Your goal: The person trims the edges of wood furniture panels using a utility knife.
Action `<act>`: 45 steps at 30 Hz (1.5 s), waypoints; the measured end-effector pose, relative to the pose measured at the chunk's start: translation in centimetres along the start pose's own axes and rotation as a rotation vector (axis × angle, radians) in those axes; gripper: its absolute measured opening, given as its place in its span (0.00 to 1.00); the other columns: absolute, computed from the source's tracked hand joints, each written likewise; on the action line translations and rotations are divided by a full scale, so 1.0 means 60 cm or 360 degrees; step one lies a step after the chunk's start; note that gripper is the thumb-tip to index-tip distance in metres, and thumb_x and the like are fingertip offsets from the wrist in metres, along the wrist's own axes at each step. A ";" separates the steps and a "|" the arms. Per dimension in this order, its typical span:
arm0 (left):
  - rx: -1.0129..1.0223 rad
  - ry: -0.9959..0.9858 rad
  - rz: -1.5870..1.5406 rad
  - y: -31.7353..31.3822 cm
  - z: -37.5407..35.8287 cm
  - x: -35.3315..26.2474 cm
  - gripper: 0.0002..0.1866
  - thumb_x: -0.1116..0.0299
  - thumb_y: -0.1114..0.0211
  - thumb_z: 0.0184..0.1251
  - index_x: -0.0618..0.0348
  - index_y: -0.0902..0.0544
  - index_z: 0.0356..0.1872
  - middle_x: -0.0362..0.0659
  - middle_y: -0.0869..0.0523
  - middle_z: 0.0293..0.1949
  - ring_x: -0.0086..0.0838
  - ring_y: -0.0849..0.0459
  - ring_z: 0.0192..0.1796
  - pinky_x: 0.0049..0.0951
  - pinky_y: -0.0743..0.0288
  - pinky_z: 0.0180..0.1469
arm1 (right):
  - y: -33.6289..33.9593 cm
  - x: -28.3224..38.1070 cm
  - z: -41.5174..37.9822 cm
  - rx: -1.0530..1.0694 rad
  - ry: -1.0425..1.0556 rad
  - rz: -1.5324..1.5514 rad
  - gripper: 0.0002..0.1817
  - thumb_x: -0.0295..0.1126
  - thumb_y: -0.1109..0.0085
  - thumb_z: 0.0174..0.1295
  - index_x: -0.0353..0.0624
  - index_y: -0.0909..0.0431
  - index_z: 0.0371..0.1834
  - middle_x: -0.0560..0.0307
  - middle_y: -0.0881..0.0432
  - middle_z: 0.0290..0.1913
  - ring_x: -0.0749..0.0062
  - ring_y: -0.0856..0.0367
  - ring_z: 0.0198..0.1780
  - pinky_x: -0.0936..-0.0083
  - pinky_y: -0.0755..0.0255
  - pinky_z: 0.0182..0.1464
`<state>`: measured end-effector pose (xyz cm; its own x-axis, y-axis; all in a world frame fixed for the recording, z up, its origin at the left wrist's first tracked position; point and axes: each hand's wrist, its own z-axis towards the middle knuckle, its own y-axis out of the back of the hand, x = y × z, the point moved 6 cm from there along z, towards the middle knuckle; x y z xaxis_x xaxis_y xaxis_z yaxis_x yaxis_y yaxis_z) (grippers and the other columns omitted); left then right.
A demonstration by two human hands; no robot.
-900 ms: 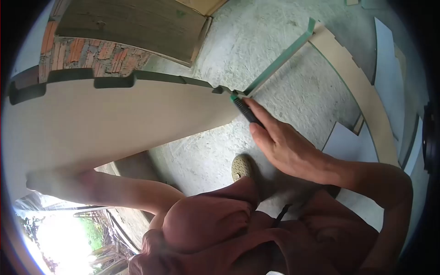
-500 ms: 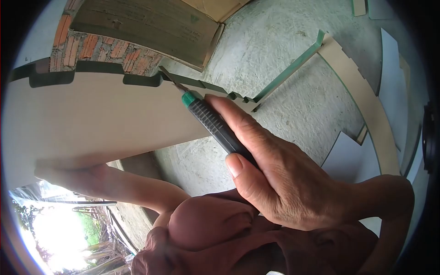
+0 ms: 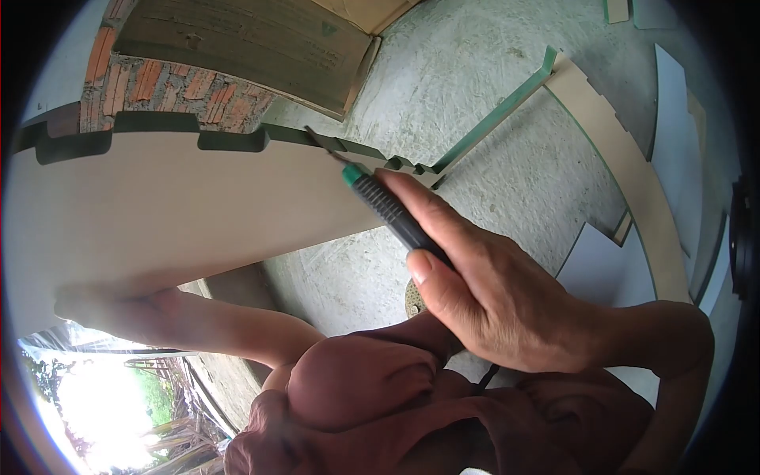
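My right hand (image 3: 507, 293) is wrapped round a black-handled knife (image 3: 388, 207) with a green collar. The thin blade points up and left, over the notched dark green edge of a large beige panel (image 3: 182, 206). Whether the blade touches that edge is hard to tell. At the lower left, my left hand (image 3: 119, 305) lies flat against the panel's lower side, its fingers stretched out and blurred by glare.
Brick wall (image 3: 170, 85) and a brown cardboard piece (image 3: 245, 47) stand at the upper left. A curved beige strip (image 3: 617, 154) and pale blue sheets (image 3: 673, 127) lie on the grey floor (image 3: 507, 190) at right. A perforated disc (image 3: 413, 299) shows beside my right hand.
My right hand and the knife have moved a little right along the notched edge. The panel appears shifted slightly left in view. The perforated disc has come into sight.
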<state>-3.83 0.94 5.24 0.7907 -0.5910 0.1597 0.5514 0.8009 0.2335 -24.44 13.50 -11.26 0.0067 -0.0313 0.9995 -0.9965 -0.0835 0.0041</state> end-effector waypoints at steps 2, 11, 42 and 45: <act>-0.0007 0.0001 -0.0004 0.001 0.000 0.000 0.10 0.66 0.52 0.74 0.60 0.29 0.35 0.39 0.25 0.33 0.24 0.26 0.36 0.26 0.31 0.43 | -0.005 0.001 0.000 -0.0090 0.0163 -0.0121 0.33 0.29 0.60 0.71 0.36 0.59 0.76 0.38 0.24 0.47 0.64 0.21 0.34 0.64 0.26 0.42; 0.0013 -0.0472 0.0187 0.012 -0.014 0.026 0.16 0.71 0.43 0.69 0.66 0.26 0.54 0.48 0.22 0.46 0.31 0.22 0.50 0.33 0.27 0.56 | 0.024 -0.020 0.008 -0.0229 0.0041 -0.0401 0.31 0.29 0.57 0.69 0.36 0.53 0.74 0.29 0.25 0.54 0.50 0.19 0.46 0.60 0.26 0.49; -0.0257 0.0575 -0.0434 0.005 -0.019 0.030 0.13 0.60 0.51 0.75 0.59 0.24 0.45 0.35 0.25 0.36 0.18 0.24 0.39 0.20 0.28 0.43 | -0.031 0.084 -0.026 0.0827 -0.0553 0.2326 0.38 0.51 0.57 0.71 0.44 0.58 0.77 0.49 0.23 0.45 0.71 0.21 0.39 0.72 0.23 0.38; -0.0253 0.0564 -0.0425 0.005 -0.020 0.031 0.13 0.60 0.51 0.75 0.59 0.25 0.45 0.36 0.25 0.36 0.19 0.24 0.40 0.21 0.28 0.44 | -0.039 0.081 -0.025 0.0733 -0.0583 0.2424 0.41 0.57 0.56 0.68 0.52 0.59 0.77 0.57 0.22 0.39 0.76 0.23 0.31 0.77 0.26 0.31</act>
<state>-1.85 0.20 4.44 0.6424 -0.7310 -0.2300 0.7599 0.6465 0.0676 -22.24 15.06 -6.37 -0.8187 -0.5742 0.0102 0.0067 -0.0273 -0.9996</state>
